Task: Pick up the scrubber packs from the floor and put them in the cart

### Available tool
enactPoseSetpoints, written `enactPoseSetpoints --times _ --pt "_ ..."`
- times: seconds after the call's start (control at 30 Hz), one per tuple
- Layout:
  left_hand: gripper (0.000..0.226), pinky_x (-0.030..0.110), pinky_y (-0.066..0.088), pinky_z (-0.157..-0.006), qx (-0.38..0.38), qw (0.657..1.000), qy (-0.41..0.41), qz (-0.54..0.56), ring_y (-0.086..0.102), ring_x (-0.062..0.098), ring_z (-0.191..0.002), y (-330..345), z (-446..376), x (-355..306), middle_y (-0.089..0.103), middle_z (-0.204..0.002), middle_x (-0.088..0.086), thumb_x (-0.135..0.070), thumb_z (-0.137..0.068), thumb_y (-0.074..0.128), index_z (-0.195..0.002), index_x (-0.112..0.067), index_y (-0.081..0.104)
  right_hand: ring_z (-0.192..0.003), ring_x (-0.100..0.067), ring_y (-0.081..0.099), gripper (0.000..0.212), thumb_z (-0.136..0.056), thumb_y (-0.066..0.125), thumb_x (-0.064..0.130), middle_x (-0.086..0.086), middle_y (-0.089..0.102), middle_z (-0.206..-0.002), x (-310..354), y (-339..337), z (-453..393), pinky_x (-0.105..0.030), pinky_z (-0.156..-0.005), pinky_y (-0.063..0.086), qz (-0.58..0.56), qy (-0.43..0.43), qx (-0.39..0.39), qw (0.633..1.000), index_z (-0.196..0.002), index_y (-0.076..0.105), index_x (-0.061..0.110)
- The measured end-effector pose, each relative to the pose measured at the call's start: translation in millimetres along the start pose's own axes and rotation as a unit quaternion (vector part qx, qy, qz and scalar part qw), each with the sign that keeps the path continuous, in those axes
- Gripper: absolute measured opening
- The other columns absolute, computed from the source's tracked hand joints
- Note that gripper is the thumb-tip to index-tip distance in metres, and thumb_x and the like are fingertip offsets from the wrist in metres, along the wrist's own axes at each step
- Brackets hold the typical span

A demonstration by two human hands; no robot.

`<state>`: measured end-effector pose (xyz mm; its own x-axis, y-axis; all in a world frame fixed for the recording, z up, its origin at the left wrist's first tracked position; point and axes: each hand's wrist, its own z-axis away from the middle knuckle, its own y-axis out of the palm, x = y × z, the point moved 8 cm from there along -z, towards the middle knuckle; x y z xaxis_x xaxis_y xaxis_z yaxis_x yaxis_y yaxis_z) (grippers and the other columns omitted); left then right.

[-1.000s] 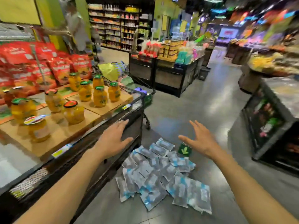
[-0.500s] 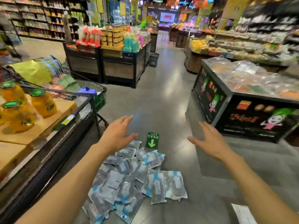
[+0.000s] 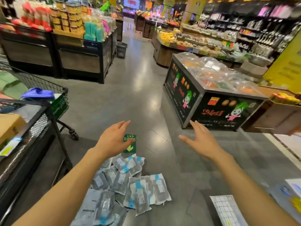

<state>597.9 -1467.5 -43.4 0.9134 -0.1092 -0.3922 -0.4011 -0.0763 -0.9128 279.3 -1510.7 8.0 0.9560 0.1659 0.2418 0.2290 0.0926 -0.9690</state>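
the flat grey-and-blue plastic scrubber packs point(image 3: 127, 185) lie heaped on the grey floor point(image 3: 138, 98). left hand point(image 3: 114, 141) and right hand point(image 3: 202, 141) hover above, each grip apart, empty. pickup not yet begun; next, stoop, gather packs, turn left to the black wire cart point(image 3: 57, 101).
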Motion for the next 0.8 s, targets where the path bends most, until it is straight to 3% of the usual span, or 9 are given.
enactPoseSetpoints --times 0.27,0.53,0.7,0.8 --pt "0.080 0.042 0.038 -0.115 0.042 0.999 -0.028 0.009 0.038 0.028 -0.147 45 -54 3 0.034 -0.164 0.005 -0.053 -0.098 0.057 -0.162 -0.020 0.022 -0.159 -0.026 0.015 0.113 -0.076 0.044 0.087 -0.004 0.013 -0.173 -32 29 -58 -0.049 -0.128 0.019 -0.028 0.020 0.032 0.999 -0.165 0.016 0.023" --pt "0.080 0.044 0.040 -0.115 0.078 0.994 -0.073 -0.014 0.041 0.029 -0.145 116 -134 -4 0.036 -0.163 0.006 -0.052 -0.098 0.058 -0.162 -0.020 0.023 -0.159 -0.024 0.017 0.120 -0.069 0.040 0.090 -0.005 0.019 -0.172 -110 88 -151 -0.046 -0.128 0.018 -0.057 0.007 0.084 0.995 -0.164 0.018 0.020" --pt "0.078 0.045 0.038 -0.115 0.074 0.989 -0.122 0.044 0.039 0.029 -0.145 187 -186 -14 0.038 -0.161 0.007 -0.046 -0.098 0.062 -0.161 -0.019 0.025 -0.158 -0.027 0.017 0.096 -0.091 0.060 0.065 -0.007 0.018 -0.172 -160 141 -212 -0.041 -0.127 0.016 -0.062 -0.018 0.123 0.990 -0.165 0.017 0.021" --pt "0.077 0.043 0.037 -0.114 0.076 0.984 -0.135 0.085 0.041 0.029 -0.143 249 -203 -15 0.041 -0.158 0.009 -0.044 -0.096 0.064 -0.160 -0.019 0.029 -0.159 -0.026 0.016 0.095 -0.092 0.058 0.067 -0.007 0.016 -0.172 -189 190 -242 -0.041 -0.127 0.016 -0.049 -0.030 0.138 0.989 -0.165 0.017 0.022"
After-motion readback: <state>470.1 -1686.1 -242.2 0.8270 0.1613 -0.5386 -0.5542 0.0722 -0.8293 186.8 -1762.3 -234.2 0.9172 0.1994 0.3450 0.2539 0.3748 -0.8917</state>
